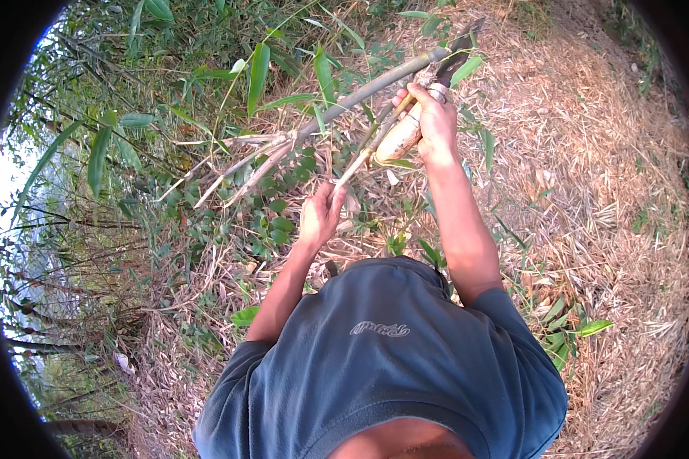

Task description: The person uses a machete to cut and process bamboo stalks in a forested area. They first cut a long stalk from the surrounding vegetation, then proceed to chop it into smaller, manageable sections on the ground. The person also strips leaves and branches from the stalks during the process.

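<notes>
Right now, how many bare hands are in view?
2: the left hand on a thin stalk, near the middle; the right hand around a wooden handle, higher and further right.

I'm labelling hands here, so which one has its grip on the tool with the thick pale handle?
The right hand, higher in the picture, holds the pale-handled tool; the left hand, lower, pinches a thin stalk.

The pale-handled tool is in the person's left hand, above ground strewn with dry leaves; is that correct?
Not quite: the head view shows the tool in the right hand; the left hand holds a thin stem. The ground is strewn with dry leaves.
</notes>
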Action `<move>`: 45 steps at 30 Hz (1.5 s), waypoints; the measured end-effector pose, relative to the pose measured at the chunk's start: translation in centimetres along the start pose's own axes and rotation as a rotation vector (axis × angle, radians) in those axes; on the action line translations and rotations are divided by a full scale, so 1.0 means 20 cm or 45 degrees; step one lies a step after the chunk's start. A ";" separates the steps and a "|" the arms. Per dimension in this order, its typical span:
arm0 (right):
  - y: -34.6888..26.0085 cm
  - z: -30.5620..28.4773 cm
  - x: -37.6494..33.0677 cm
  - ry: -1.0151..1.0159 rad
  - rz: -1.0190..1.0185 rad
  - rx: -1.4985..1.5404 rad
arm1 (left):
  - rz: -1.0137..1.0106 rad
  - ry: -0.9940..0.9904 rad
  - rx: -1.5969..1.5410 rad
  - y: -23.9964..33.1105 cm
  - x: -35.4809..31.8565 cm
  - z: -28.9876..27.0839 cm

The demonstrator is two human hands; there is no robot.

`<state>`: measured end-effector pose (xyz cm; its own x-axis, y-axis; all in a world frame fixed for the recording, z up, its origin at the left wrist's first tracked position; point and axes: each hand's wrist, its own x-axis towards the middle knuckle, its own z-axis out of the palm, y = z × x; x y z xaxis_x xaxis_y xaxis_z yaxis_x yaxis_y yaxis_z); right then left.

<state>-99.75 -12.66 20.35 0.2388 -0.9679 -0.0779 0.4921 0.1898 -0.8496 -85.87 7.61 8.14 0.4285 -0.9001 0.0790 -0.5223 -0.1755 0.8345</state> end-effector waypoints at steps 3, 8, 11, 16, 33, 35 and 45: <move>-0.06 -0.07 0.04 -0.128 0.036 -0.051 | 0.109 0.093 0.067 -0.01 0.09 -0.04; 0.05 -0.26 -0.01 -0.106 -0.105 -0.260 | -0.014 0.010 0.164 0.02 0.22 -0.17; 0.14 -0.38 -0.06 -0.146 -0.278 -0.294 | 0.015 0.057 0.173 0.06 0.28 -0.22; 0.18 -0.53 -0.12 -0.086 -0.324 -0.760 | -0.050 0.094 0.207 -0.02 0.38 -0.28; 0.13 -0.35 -0.16 -0.162 -0.211 -0.080 | -0.025 0.256 0.038 -0.19 0.36 -0.22; 0.14 -0.33 -0.19 -0.166 -0.119 0.006 | -0.021 0.266 -0.076 -0.21 0.34 -0.22; 0.17 -0.17 -0.30 -0.210 0.221 0.285 | -0.025 0.457 -0.376 -0.40 0.38 -0.05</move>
<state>-102.28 -6.69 16.13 0.4588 -0.8816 -0.1106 0.5996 0.3991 -0.6937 -77.67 2.56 2.57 0.6917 -0.6934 0.2018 -0.3017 -0.0236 0.9531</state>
